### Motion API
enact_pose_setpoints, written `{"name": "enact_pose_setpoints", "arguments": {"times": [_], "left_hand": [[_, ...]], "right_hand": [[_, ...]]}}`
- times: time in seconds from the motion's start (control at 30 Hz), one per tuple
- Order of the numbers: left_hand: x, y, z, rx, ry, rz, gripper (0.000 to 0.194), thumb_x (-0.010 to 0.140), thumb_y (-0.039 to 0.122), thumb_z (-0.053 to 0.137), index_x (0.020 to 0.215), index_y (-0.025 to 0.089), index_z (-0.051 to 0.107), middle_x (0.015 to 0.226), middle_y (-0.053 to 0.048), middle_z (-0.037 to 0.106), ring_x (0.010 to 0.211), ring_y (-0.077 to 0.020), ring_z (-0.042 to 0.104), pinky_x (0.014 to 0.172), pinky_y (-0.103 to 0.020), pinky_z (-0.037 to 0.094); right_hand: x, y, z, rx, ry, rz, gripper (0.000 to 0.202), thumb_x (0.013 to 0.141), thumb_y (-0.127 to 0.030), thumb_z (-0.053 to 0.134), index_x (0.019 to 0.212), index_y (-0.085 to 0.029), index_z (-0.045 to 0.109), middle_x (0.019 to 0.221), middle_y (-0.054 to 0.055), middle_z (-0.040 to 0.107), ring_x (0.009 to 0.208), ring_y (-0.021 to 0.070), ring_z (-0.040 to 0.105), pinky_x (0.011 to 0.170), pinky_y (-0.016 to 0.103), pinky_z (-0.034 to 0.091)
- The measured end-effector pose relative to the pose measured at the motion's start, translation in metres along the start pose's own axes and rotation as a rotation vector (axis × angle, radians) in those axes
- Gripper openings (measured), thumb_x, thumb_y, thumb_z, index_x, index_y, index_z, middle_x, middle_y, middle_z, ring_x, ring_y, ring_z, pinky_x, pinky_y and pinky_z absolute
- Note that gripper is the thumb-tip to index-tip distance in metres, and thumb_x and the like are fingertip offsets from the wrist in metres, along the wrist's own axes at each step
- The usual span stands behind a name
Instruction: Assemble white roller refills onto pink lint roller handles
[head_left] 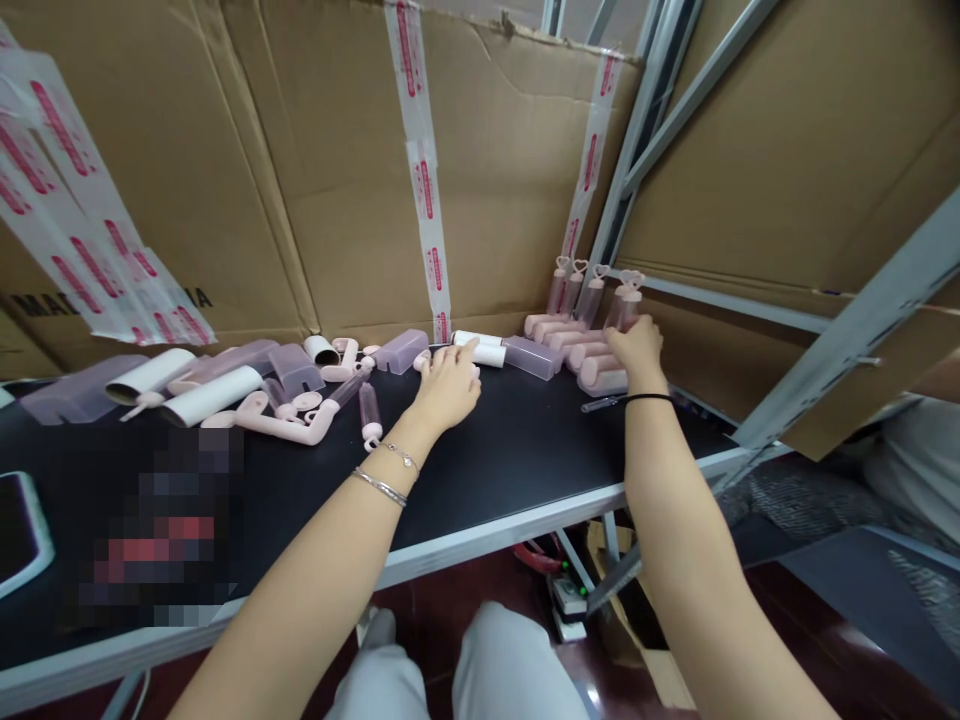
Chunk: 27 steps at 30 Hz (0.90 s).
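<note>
My left hand (448,387) is closed over a pale pink plastic part (421,360), which peeks out beside the fingers; most of it is hidden. A pair of white tubes (487,354) lies just beyond the fingertips. At the right, my right hand (639,350) grips a clear tube with a pink heart-shaped cap (630,292), upright at the end of a group. Similar heart-capped tubes (592,297) stand behind a row of pink cylinders (581,352). A translucent purple box-like piece (531,358) lies between my hands.
Loose pink parts (292,425), white tubes (214,395) and purple pieces (82,388) crowd the left side of the black table (480,470). A pen (600,404) lies near my right wrist. A phone (22,530) is at far left. Cardboard (337,180) and a metal frame (637,150) stand behind.
</note>
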<state>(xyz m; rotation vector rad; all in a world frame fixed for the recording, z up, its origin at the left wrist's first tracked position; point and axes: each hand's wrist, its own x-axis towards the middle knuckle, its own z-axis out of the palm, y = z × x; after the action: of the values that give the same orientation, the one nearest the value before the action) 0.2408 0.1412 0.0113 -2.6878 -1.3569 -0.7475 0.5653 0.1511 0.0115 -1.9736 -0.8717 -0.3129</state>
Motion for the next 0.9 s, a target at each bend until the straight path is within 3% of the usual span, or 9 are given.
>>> {"name": "enact_pose_setpoints", "arguments": {"times": [0.2,0.37,0.47,0.57,0.67,0.77,0.9], "left_hand": [[0.007,-0.019,0.003,-0.012,0.010,-0.236,0.054,0.084,0.018,0.040,0.138,0.011,0.039,0.137,-0.018,0.048,0.127,-0.0353,0.040,0.102,-0.053,0.035],[0.009,-0.021,0.004,-0.021,-0.027,-0.288,0.054,0.084,0.021,0.041,0.137,0.012,0.041,0.137,-0.018,0.047,0.127,-0.0354,0.040,0.104,-0.052,0.034],[0.008,-0.020,0.005,-0.016,-0.027,-0.265,0.053,0.084,0.022,0.040,0.136,0.012,0.043,0.139,-0.017,0.046,0.128,-0.0353,0.039,0.104,-0.053,0.034],[0.006,-0.019,0.004,-0.012,-0.026,-0.265,0.050,0.085,0.023,0.039,0.134,0.014,0.045,0.137,-0.016,0.048,0.128,-0.0350,0.039,0.102,-0.053,0.035],[0.005,-0.019,0.001,0.001,-0.030,-0.283,0.049,0.084,0.023,0.040,0.132,0.014,0.045,0.134,-0.016,0.051,0.126,-0.0344,0.041,0.102,-0.053,0.036],[0.005,-0.019,-0.001,0.022,-0.025,-0.304,0.048,0.084,0.022,0.039,0.132,0.013,0.046,0.132,-0.016,0.053,0.125,-0.0343,0.043,0.101,-0.052,0.037],[0.007,-0.025,-0.001,0.067,-0.040,-0.343,0.051,0.085,0.019,0.037,0.135,0.016,0.045,0.132,-0.017,0.051,0.123,-0.0355,0.045,0.098,-0.051,0.040]], "right_hand": [[-0.010,-0.019,-0.004,0.059,0.355,-0.163,0.050,0.066,-0.024,0.054,0.113,-0.011,0.045,0.119,0.023,0.047,0.120,0.0383,0.040,0.101,0.062,0.026],[-0.027,-0.044,-0.016,0.093,0.443,-0.330,0.063,0.073,-0.025,0.050,0.132,-0.010,0.034,0.137,0.025,0.028,0.134,0.0397,0.020,0.104,0.067,0.018],[-0.043,-0.062,-0.008,0.137,0.299,-0.561,0.058,0.078,-0.021,0.044,0.134,-0.010,0.035,0.138,0.022,0.031,0.136,0.0348,0.023,0.107,0.062,0.024],[-0.062,-0.077,0.017,0.079,0.044,-0.798,0.048,0.082,-0.020,0.042,0.129,-0.009,0.046,0.134,0.021,0.043,0.131,0.0312,0.034,0.109,0.053,0.029],[-0.080,-0.084,0.045,-0.102,-0.177,-0.952,0.048,0.086,-0.026,0.048,0.131,-0.011,0.049,0.139,0.018,0.044,0.134,0.0338,0.032,0.111,0.054,0.023],[-0.092,-0.086,0.062,-0.249,-0.385,-1.014,0.051,0.087,-0.032,0.052,0.134,-0.014,0.047,0.134,0.017,0.051,0.132,0.0337,0.036,0.111,0.055,0.019],[-0.100,-0.090,0.066,-0.291,-0.522,-0.920,0.051,0.083,-0.030,0.056,0.130,-0.011,0.048,0.121,0.017,0.054,0.113,0.0308,0.053,0.098,0.043,0.040]]}}
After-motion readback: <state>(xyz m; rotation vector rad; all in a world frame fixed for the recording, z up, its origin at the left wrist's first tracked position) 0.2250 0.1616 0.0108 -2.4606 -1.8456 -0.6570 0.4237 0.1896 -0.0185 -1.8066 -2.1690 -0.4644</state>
